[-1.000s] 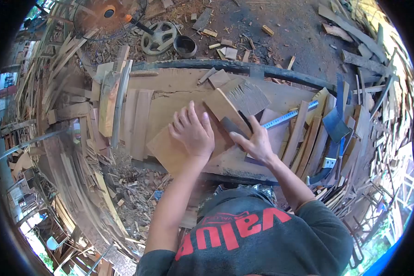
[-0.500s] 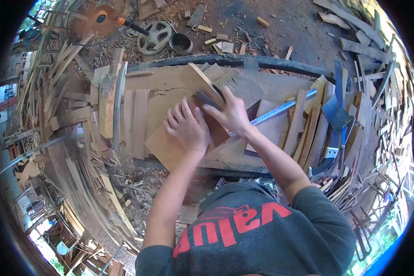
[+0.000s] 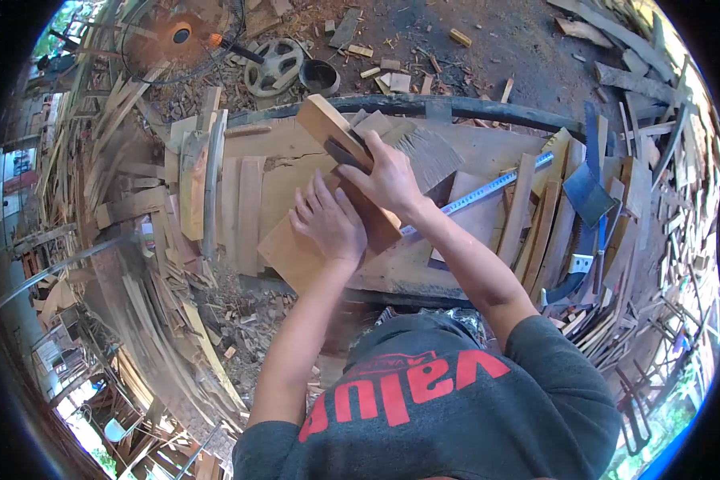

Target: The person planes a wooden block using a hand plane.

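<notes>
**Dark tee, red lettering, bare arms**

The person wears a dark charcoal short-sleeved T-shirt [image 3: 456, 416]. Bold red block lettering [image 3: 424, 384] runs across its chest, upside down to the head camera, with a line of smaller red print above it. The sleeves end above the elbows, so both forearms are bare. The left hand [image 3: 328, 224] and right hand [image 3: 384, 180] are ungloved, with no rings or watch visible.

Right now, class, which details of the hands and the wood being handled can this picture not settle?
Head view only:
- Left hand palm contact with the board: hidden by the hand itself.
- Dark tool in the right hand: mostly covered by fingers.
- Wooden plank lower end: behind both hands.
- Measuring tape markings: too small.
</notes>
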### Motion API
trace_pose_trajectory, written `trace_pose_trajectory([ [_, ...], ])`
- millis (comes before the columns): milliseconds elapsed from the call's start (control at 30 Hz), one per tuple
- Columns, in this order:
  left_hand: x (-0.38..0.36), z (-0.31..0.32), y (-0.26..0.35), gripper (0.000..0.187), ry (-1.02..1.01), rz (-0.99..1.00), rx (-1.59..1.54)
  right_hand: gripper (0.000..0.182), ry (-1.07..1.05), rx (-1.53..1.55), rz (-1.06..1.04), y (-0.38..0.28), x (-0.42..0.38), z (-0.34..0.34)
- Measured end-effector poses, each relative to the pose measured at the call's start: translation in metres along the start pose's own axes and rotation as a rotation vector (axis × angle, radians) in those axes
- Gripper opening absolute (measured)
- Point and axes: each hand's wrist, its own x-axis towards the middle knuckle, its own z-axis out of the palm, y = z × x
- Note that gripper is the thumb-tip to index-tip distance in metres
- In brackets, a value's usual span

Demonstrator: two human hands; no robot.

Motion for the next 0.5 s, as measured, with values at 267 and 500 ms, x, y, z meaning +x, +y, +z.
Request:
trace_pose_trajectory([
  [267, 0.000, -0.004, 0.003, 0.052, 0.011, -0.016, -0.067, 0.050, -0.123, -0.083, 0.094, -0.008, -0.090, -0.049],
  [500, -0.002, 0.005, -0.002, 0.051, 0.031, -0.004, -0.050, 0.047, 0.017, -0.093, -0.071, -0.009, -0.029, -0.017],
])
